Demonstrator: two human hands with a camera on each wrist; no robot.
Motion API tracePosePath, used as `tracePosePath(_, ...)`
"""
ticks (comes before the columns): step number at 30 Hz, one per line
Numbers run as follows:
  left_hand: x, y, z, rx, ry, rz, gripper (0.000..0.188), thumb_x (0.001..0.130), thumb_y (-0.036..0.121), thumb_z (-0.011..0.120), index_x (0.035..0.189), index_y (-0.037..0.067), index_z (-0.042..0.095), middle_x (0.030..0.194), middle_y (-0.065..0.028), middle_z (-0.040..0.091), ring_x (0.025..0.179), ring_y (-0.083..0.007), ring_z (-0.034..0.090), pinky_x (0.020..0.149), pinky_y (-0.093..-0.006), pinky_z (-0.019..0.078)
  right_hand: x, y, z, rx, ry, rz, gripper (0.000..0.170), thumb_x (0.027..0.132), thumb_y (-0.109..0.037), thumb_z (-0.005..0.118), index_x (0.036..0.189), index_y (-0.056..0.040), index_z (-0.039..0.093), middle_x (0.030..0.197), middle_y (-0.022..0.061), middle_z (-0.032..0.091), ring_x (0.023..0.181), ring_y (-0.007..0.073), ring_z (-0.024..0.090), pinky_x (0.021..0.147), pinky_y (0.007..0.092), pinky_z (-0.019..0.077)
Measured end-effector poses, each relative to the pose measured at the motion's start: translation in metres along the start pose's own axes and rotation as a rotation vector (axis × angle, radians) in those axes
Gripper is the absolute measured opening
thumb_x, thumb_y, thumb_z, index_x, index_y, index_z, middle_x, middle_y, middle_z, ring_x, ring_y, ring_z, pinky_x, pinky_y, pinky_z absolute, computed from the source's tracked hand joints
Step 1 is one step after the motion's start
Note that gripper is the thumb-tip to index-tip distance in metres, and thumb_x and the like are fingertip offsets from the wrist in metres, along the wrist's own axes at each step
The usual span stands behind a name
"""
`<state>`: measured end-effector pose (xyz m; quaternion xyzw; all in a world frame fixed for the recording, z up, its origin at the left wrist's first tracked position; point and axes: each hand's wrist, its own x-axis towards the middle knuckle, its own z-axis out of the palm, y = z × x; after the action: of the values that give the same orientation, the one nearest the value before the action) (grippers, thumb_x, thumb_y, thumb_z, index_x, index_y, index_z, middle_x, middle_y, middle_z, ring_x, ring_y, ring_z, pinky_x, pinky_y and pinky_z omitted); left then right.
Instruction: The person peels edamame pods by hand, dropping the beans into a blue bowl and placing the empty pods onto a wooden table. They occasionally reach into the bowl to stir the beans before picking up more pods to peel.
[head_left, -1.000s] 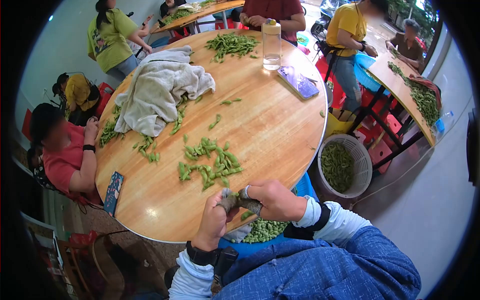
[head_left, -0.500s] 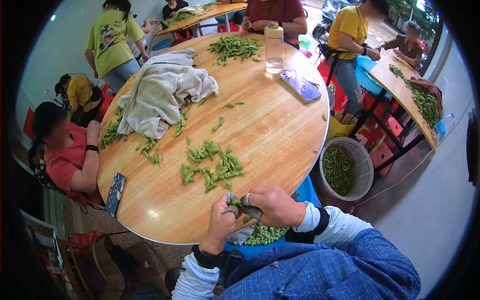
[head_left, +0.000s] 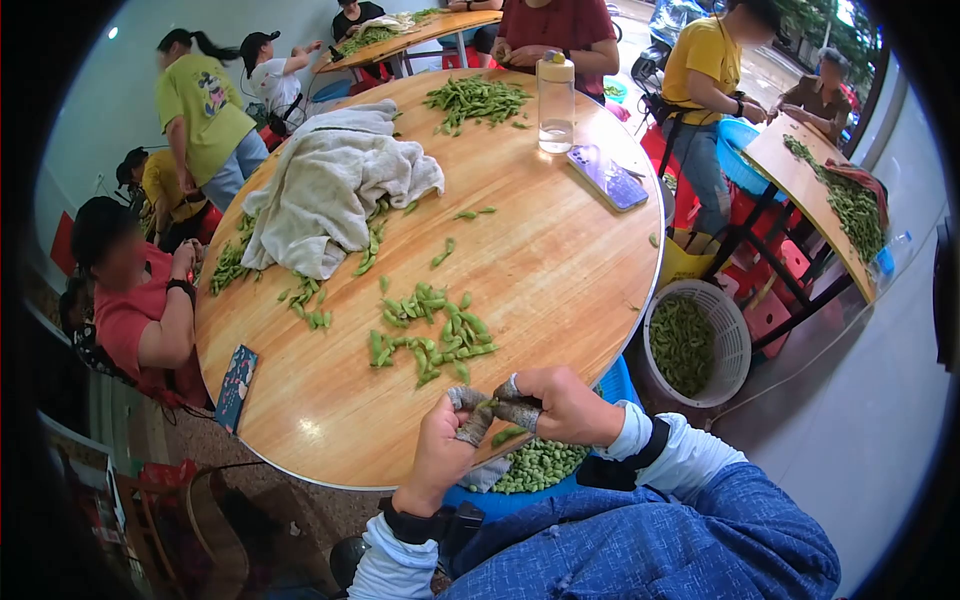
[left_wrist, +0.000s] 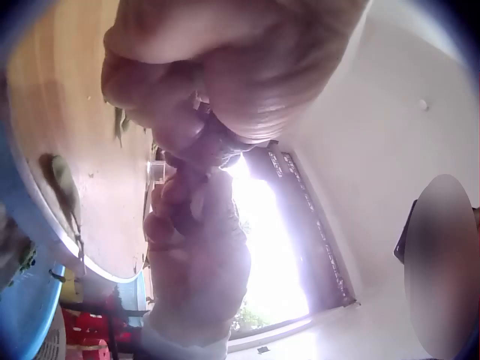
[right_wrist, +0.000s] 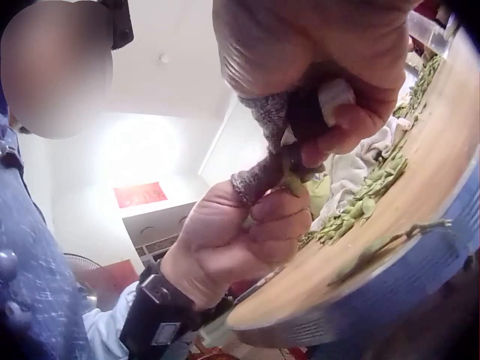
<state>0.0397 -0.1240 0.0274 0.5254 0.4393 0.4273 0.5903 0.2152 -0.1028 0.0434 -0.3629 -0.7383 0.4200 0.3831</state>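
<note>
In the head view my left hand (head_left: 445,445) and right hand (head_left: 565,405) meet over the near table edge, grey cloth covers on their thumbs and some fingers. Between the fingertips they pinch a green soybean pod (right_wrist: 292,180), mostly hidden by the fingers in the head view. Another pod (head_left: 508,436) lies at the table edge just below the hands. Beneath them a blue basin (head_left: 482,503) holds shelled green beans (head_left: 540,465). A loose group of pods (head_left: 435,330) lies on the round wooden table (head_left: 560,280) beyond the hands.
A beige cloth (head_left: 335,180) covers part of a pod heap at the table's left. A bottle (head_left: 556,105), a purple phone (head_left: 608,178) and a dark patterned box (head_left: 235,388) stand or lie on the table. A white basket (head_left: 735,350) of pods is at right; several people sit or stand around.
Both hands stay together at the table edge, their fingers shifting around the pod. Behind, the person in the green shirt has moved left, uncovering one in white. The head view has shifted slightly.
</note>
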Motion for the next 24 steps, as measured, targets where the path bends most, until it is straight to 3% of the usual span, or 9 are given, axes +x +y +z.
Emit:
tracePosePath(7, 0.003, 0.001, 0.001, -0.282, 0.073, -0.282, 0.011, 0.084, 0.003, 0.043, 0.089, 0.005, 0.053, 0.071, -0.0004, 0.053, 0.054, -0.0037, 0.042, 0.046, -0.0165, 0.0317, -0.003, -0.006, 0.005, -0.209, -0.043, -0.123, 0.01, 0.067, -0.004, 0.06, 0.076, -0.0012, 0.056, 0.069, 0.0166, 0.053, 0.066, 0.0357, 0.054, 0.056, 0.0407, 0.0421)
tracePosePath(13, 0.004, 0.002, 0.006, -0.316, 0.073, -0.24, 0.029, 0.075, -0.004, 0.03, 0.089, 0.005, 0.053, 0.068, 0.0007, 0.051, 0.049, -0.0042, 0.037, 0.041, -0.017, 0.0255, -0.007, -0.002, -0.005, -0.229, 0.038, -0.1, 0.014, 0.065, -0.002, 0.059, 0.079, -0.0028, 0.058, 0.073, 0.016, 0.056, 0.071, 0.0345, 0.056, 0.06, 0.0394, 0.0446)
tracePosePath(14, 0.002, 0.006, 0.004, -0.237, 0.043, -0.242, 0.016, 0.078, 0.003, 0.042, 0.09, 0.005, 0.052, 0.065, -0.001, 0.05, 0.048, -0.0066, 0.039, 0.042, -0.0169, 0.028, -0.01, 0.002, -0.017, -0.262, 0.101, -0.1, 0.015, 0.065, -0.002, 0.059, 0.08, -0.0035, 0.06, 0.073, 0.016, 0.057, 0.071, 0.0337, 0.056, 0.06, 0.0384, 0.0455)
tracePosePath(17, -0.006, -0.01, -0.003, 0.098, 0.012, -0.088, 0.017, 0.08, 0.011, 0.053, 0.095, 0.003, 0.053, 0.068, -0.0023, 0.052, 0.053, -0.0078, 0.044, 0.044, -0.0203, 0.0338, -0.025, 0.01, -0.08, -0.567, 0.393, -0.015, 0.014, 0.069, -0.004, 0.062, 0.083, -0.0031, 0.06, 0.077, 0.0167, 0.06, 0.07, 0.0325, 0.059, 0.059, 0.034, 0.0474)
tracePosePath(18, -0.013, 0.005, 0.007, 0.188, 0.014, -0.095, 0.02, 0.078, 0.015, 0.059, 0.094, 0.003, 0.055, 0.07, -0.0062, 0.057, 0.059, -0.0152, 0.058, 0.05, -0.0271, 0.0436, -0.033, 0.023, -0.095, -0.617, 0.539, 0.006, 0.012, 0.072, -0.005, 0.061, 0.083, 0.0001, 0.058, 0.081, 0.0184, 0.06, 0.073, 0.0331, 0.059, 0.061, 0.0352, 0.0474)
tracePosePath(19, -0.014, 0.0, 0.007, 0.472, -0.024, 0.015, 0.021, 0.077, 0.015, 0.06, 0.093, 0.003, 0.056, 0.069, -0.0082, 0.058, 0.061, -0.0188, 0.059, 0.051, -0.03, 0.0443, -0.041, 0.012, -0.109, -0.72, 0.508, 0.158, 0.015, 0.072, -0.004, 0.062, 0.085, 0.0025, 0.057, 0.084, 0.0197, 0.06, 0.075, 0.0331, 0.059, 0.064, 0.0349, 0.0477)
tracePosePath(21, -0.014, -0.01, 0.006, 1.042, -0.096, 0.259, 0.022, 0.075, 0.017, 0.061, 0.091, 0.002, 0.057, 0.069, -0.0121, 0.06, 0.065, -0.026, 0.062, 0.053, -0.0359, 0.0459, -0.054, 0.011, -0.115, -0.65, 0.485, 0.204, 0.016, 0.072, -0.004, 0.062, 0.087, 0.0023, 0.057, 0.084, 0.0186, 0.061, 0.074, 0.0306, 0.061, 0.066, 0.0326, 0.0481)
tracePosePath(23, -0.012, -0.01, 0.009, 1.061, -0.076, 0.225, 0.02, 0.074, 0.016, 0.063, 0.086, 0.001, 0.058, 0.068, -0.0171, 0.059, 0.064, -0.0319, 0.059, 0.056, -0.0355, 0.0456, -0.057, 0.015, -0.099, -0.462, 0.355, 0.1, 0.02, 0.073, -0.003, 0.062, 0.091, 0.0016, 0.058, 0.082, 0.016, 0.062, 0.073, 0.0262, 0.062, 0.065, 0.0307, 0.0484)
tracePosePath(24, -0.011, -0.011, 0.009, 1.093, -0.072, 0.264, 0.019, 0.074, 0.015, 0.063, 0.086, 0.001, 0.058, 0.068, -0.017, 0.059, 0.064, -0.0319, 0.059, 0.055, -0.0356, 0.0456, -0.058, 0.009, -0.089, -0.362, 0.241, 0.197, 0.021, 0.074, -0.002, 0.062, 0.095, 0.0011, 0.058, 0.079, 0.0139, 0.063, 0.071, 0.0222, 0.062, 0.063, 0.0295, 0.0484)
